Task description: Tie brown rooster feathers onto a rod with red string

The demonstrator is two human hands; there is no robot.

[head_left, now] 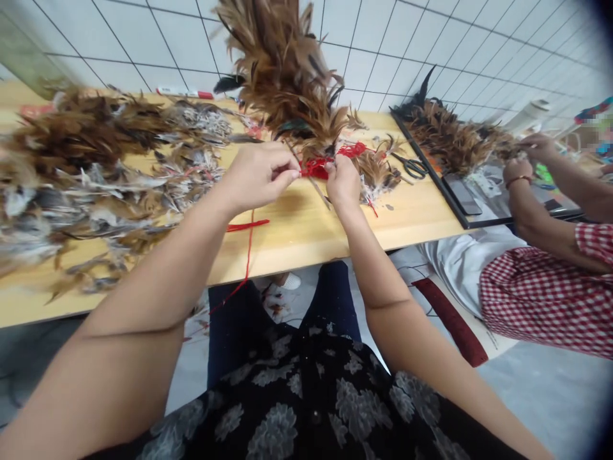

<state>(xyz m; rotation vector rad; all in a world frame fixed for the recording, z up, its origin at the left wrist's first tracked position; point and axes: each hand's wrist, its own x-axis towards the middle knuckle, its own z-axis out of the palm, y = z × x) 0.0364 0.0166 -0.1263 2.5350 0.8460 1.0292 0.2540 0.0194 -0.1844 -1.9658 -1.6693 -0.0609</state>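
Blk floral shirt (311, 409), feather bundle (292, 83), long axis fwd-L

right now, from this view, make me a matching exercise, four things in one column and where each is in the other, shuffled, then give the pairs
Things
1. white-and-red marker pen
2. dark-handled scissors
3. loose red strand
4. wearer's left hand

Places
A. hanging over the front edge of the wooden table
B. fingertips at the red yarn
C. at the back, near the tiled wall
D. just left of the black-edged tray

Pairs: 1-C, 2-D, 3-A, 4-B
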